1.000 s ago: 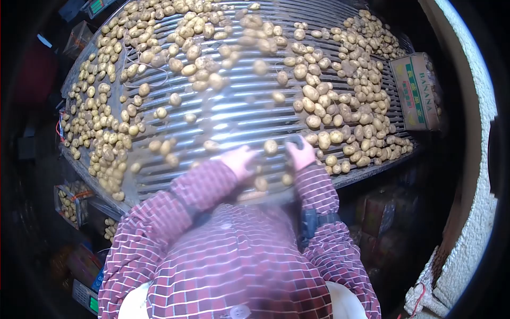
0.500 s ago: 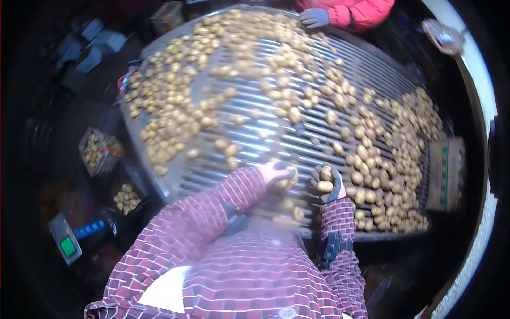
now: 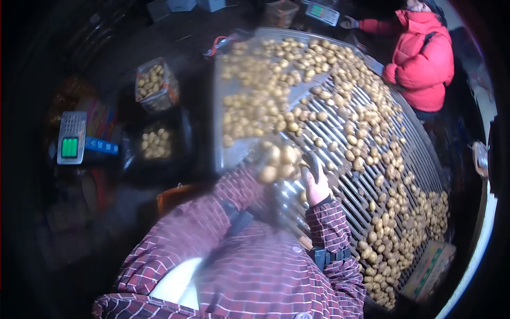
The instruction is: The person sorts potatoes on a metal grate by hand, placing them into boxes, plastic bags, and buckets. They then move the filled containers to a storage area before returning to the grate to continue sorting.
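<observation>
A cluster of several potatoes is held up between my two hands above the slatted metal table. My left hand, smeared by motion, cups the cluster from the left, and its fingers are mostly hidden. On the other side, my right hand, in a dark-fingered glove, presses against the potatoes with its fingers bent toward them. Loose potatoes cover the smooth metal plate just beyond my left hand. More potatoes lie on the slats to the right.
At the left stand a crate of potatoes, a dark bag with potatoes and a scale with a green display. A person in a red jacket stands at the far right, reaching toward another scale. A cardboard box sits lower right.
My view has turned left toward the crate and bag. My hands have come together around a cluster of potatoes. The other person's gloved hand has left the table's far edge.
</observation>
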The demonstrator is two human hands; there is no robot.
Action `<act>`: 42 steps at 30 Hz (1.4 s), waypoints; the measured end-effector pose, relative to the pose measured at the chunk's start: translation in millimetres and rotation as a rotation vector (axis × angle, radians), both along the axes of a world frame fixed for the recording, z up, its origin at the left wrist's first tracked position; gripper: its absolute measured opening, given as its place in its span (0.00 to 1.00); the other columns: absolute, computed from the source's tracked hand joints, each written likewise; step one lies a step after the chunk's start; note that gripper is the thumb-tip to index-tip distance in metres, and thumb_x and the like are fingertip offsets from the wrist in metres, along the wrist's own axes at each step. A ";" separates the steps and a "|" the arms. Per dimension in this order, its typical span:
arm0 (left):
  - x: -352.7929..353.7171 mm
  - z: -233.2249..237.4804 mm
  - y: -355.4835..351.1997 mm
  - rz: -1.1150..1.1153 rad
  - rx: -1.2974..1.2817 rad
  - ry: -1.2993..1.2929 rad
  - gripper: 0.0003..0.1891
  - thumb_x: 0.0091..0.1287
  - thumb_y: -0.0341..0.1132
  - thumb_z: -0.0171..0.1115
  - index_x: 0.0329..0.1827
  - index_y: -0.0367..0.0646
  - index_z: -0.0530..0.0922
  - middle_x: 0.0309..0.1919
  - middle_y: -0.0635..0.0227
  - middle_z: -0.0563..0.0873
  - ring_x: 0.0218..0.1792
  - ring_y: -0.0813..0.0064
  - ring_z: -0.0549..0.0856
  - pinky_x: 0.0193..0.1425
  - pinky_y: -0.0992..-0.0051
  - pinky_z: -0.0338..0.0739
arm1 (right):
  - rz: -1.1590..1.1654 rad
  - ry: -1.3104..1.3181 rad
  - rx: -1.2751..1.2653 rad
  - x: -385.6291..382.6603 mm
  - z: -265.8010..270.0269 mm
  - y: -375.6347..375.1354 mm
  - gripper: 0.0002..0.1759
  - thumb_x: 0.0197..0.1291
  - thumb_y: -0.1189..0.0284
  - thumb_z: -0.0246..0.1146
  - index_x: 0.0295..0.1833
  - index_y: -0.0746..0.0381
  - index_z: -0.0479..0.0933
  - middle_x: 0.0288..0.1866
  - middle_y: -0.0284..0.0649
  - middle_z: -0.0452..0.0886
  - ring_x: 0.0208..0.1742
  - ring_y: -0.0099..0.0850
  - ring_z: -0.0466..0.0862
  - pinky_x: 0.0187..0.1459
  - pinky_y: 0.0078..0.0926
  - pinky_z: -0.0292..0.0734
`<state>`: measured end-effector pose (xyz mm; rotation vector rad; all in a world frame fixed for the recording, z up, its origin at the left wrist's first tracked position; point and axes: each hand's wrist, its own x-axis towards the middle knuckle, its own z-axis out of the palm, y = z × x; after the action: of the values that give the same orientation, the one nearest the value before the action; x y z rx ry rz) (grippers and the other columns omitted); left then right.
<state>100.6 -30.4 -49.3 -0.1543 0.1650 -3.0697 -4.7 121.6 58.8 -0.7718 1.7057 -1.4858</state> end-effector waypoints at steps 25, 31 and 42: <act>31.6 -5.9 -96.9 0.541 -2.084 -0.902 0.20 0.67 0.28 0.59 0.63 0.40 0.73 0.57 0.58 0.79 0.57 0.66 0.78 0.63 0.68 0.73 | -0.506 0.252 1.227 43.1 -57.5 353.3 0.45 0.40 0.50 0.70 0.68 0.54 0.70 0.65 0.55 0.72 0.65 0.49 0.73 0.66 0.42 0.68; -45.7 51.2 55.9 0.060 -2.526 0.535 0.21 0.52 0.38 0.69 0.50 0.47 0.80 0.58 0.55 0.78 0.61 0.54 0.76 0.67 0.55 0.70 | -0.362 0.278 1.304 44.3 -37.5 262.1 0.52 0.41 0.50 0.68 0.75 0.53 0.60 0.57 0.59 0.72 0.59 0.51 0.76 0.62 0.42 0.71; -53.9 30.5 16.3 0.104 -2.939 0.320 0.18 0.54 0.34 0.69 0.49 0.50 0.80 0.63 0.53 0.73 0.70 0.53 0.67 0.76 0.51 0.58 | -0.440 -0.196 0.867 -3.3 -22.7 87.7 0.39 0.59 0.64 0.66 0.73 0.58 0.56 0.60 0.50 0.74 0.58 0.38 0.79 0.56 0.30 0.80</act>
<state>46.7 -14.1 -18.8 -0.4616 -3.1120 -0.4379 -8.0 209.3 36.1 0.2111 2.1703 -0.8600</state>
